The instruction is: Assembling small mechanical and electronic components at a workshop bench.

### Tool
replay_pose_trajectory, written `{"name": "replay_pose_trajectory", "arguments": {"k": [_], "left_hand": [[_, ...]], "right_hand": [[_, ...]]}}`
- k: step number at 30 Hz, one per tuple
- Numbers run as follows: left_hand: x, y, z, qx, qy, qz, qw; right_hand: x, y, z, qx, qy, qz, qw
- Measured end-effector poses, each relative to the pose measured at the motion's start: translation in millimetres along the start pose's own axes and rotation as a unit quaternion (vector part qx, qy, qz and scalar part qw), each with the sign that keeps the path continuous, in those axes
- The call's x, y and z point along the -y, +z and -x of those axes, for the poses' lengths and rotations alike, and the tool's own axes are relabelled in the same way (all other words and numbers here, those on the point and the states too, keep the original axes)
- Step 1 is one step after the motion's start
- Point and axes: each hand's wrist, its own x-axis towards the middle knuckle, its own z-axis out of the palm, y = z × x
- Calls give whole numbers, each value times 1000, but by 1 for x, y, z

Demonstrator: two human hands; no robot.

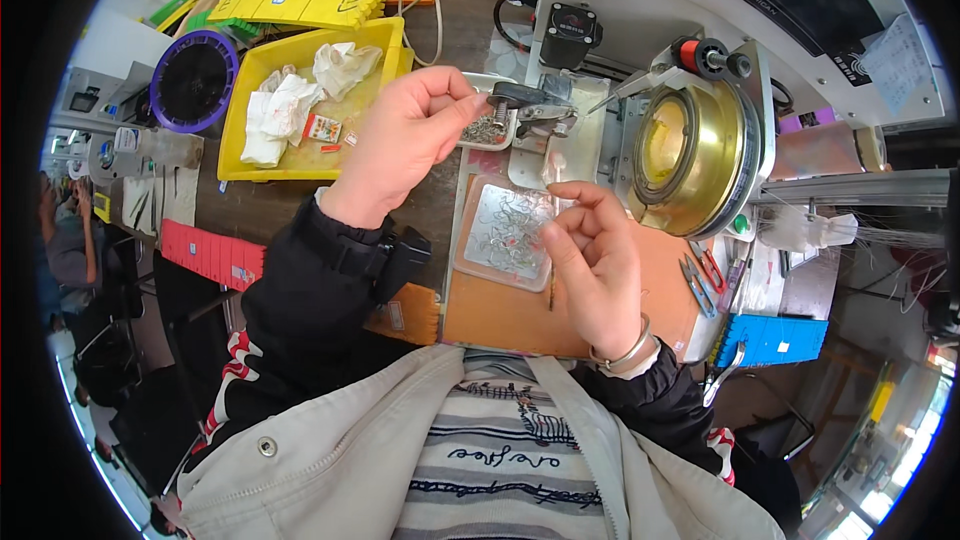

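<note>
My left hand (405, 135) is raised beside a small machine's clamp (530, 105) with a black lever and a spring bolt. Its thumb and index finger are pinched together at the lever's left end; what lies between them is too small to make out. Lower and to the right, my right hand (600, 265) hovers with curled fingers, thumb and index tips apart, and nothing visible between them. Just left of it sits a clear square box (508, 230) of tiny silvery hooks. A metal tray (487, 143) holding more small metal pieces lies under my left fingertips.
A brass-coloured wheel (665, 150) and red spool (703, 55) belong to the machine at right. A yellow bin (400, 45) with crumpled white cloths stands left. Thread snips (697, 285) lie on the orange mat (490, 315), near a blue slotted board (775, 340). Fine strands hang far right.
</note>
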Motion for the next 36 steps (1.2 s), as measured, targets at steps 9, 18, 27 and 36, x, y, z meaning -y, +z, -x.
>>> {"name": "replay_pose_trajectory", "arguments": {"k": [9, 18, 27, 36], "left_hand": [[7, 7, -10, -165, 347, -525, 760], [5, 23, 31, -35, 10, -31, 999], [33, 38, 32, 17, -188, 317, 930], [25, 43, 4, 19, -260, 372, 891]], "right_hand": [[8, 26, -25, -105, 5, -225, 969], [10, 36, -52, -169, -68, -215, 959], [6, 31, -56, -164, -99, -170, 967], [13, 31, -58, -153, -107, -201, 962]]}}
